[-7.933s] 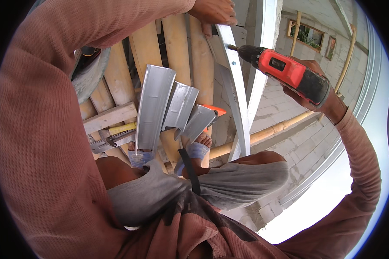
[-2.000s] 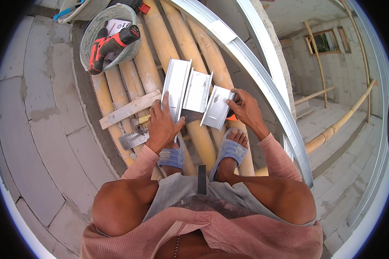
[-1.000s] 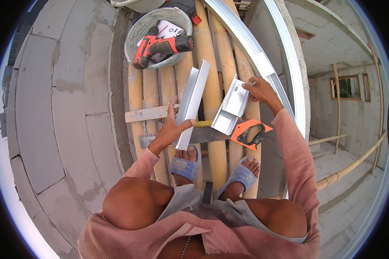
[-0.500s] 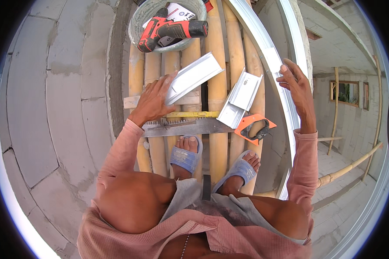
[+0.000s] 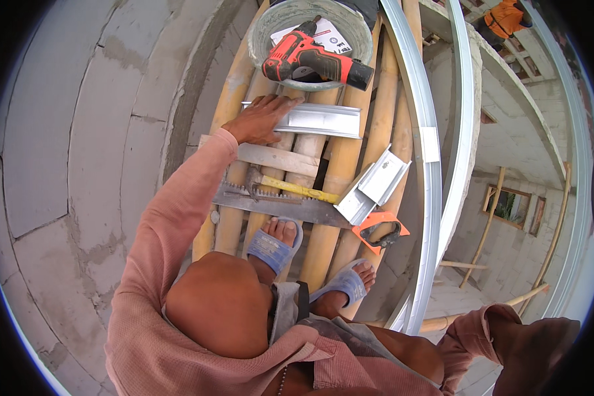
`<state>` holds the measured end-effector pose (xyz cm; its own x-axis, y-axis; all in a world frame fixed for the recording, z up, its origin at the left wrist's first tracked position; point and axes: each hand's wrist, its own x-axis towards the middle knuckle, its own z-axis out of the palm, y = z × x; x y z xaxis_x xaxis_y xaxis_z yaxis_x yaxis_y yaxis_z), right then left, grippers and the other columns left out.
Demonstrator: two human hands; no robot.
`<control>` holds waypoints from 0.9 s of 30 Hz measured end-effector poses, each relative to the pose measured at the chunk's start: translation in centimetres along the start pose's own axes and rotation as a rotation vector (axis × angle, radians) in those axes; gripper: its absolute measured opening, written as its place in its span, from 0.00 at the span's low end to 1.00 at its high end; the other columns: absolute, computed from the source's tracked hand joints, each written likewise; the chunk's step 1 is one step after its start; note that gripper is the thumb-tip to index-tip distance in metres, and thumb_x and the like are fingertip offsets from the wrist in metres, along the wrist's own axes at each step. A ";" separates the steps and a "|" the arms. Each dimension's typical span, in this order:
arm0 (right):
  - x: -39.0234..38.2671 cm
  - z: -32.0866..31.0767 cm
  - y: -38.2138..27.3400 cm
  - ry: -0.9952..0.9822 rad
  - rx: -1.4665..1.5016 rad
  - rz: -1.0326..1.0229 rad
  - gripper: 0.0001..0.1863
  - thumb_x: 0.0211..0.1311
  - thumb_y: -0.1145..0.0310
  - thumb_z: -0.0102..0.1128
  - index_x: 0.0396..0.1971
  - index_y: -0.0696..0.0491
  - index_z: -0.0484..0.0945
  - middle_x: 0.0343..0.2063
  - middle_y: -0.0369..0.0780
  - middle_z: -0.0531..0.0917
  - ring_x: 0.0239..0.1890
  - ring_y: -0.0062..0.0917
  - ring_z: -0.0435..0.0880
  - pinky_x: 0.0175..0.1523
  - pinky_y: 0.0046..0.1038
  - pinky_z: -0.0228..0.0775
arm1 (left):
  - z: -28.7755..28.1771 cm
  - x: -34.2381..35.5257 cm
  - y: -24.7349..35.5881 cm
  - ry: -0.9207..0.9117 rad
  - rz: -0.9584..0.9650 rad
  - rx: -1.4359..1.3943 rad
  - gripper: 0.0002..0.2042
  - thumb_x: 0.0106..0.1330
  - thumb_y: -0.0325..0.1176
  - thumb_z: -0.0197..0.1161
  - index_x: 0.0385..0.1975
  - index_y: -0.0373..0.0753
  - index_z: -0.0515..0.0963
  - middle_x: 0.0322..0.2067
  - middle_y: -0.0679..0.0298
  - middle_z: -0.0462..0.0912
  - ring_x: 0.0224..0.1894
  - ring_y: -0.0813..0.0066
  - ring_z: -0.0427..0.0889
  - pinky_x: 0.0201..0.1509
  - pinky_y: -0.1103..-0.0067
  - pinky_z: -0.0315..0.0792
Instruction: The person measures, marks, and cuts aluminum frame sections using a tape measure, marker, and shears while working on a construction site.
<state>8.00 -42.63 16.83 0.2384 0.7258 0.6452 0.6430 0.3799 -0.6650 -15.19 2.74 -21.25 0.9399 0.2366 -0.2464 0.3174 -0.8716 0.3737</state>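
My left hand (image 5: 261, 120) lies over the left part of a short silver metal channel (image 5: 327, 121), its fingers curled over the upper edge. The channel rests flat across the bamboo poles. At the lower right, my right hand (image 5: 541, 353) is dark and blurred, away from the tools; its fingers cannot be made out. Below the channel lie a pale wood strip (image 5: 280, 158), a hammer with a yellow handle (image 5: 300, 189) and a handsaw (image 5: 290, 206) with an orange grip. Two more short metal channel pieces (image 5: 375, 185) overlap beside the saw grip, covering the hammer handle's end.
A grey bucket (image 5: 256, 43) at the far side has a red and black cordless drill (image 5: 317, 58) across its top. Long metal channels (image 5: 424, 99) run along the right edge of the bamboo platform (image 5: 313, 261). A block wall (image 5: 99, 132) stands left. Another person (image 5: 505, 18) is far right.
My left hand has moved the short channel toward the bucket and laid it level on the bamboo. My right hand has swung from the long channel down to the lower right. The view has shifted.
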 end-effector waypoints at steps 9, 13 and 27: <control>10.2 11.9 13.5 -0.438 -0.580 0.301 0.11 0.68 0.70 0.65 0.44 0.61 0.85 0.34 0.42 0.85 0.34 0.26 0.82 0.42 0.27 0.72 | -0.8 -2.6 1.3 0.466 -0.258 -0.450 0.25 0.69 0.40 0.66 0.64 0.40 0.71 0.54 0.52 0.81 0.57 0.55 0.80 0.64 0.65 0.72; 11.9 16.1 22.2 -0.585 -0.389 0.305 0.10 0.70 0.71 0.61 0.45 0.58 0.85 0.36 0.44 0.86 0.36 0.33 0.85 0.45 0.29 0.75 | -0.9 -3.1 2.0 0.785 -0.535 -1.117 0.14 0.75 0.39 0.61 0.49 0.33 0.75 0.40 0.63 0.82 0.38 0.77 0.83 0.44 0.79 0.76; 17.9 28.5 42.3 -1.419 -0.611 0.300 0.22 0.63 0.62 0.61 0.57 0.47 0.80 0.44 0.47 0.89 0.48 0.40 0.87 0.52 0.39 0.76 | 0.0 -5.0 3.6 0.642 -0.564 -1.078 0.19 0.73 0.41 0.63 0.53 0.31 0.75 0.43 0.59 0.81 0.40 0.76 0.82 0.45 0.79 0.76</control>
<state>18.73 2.77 -10.41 -0.2182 0.7877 -0.5761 0.9687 0.1034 -0.2255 -18.78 -1.64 -18.69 0.4515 0.8557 -0.2528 0.3349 0.1001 0.9369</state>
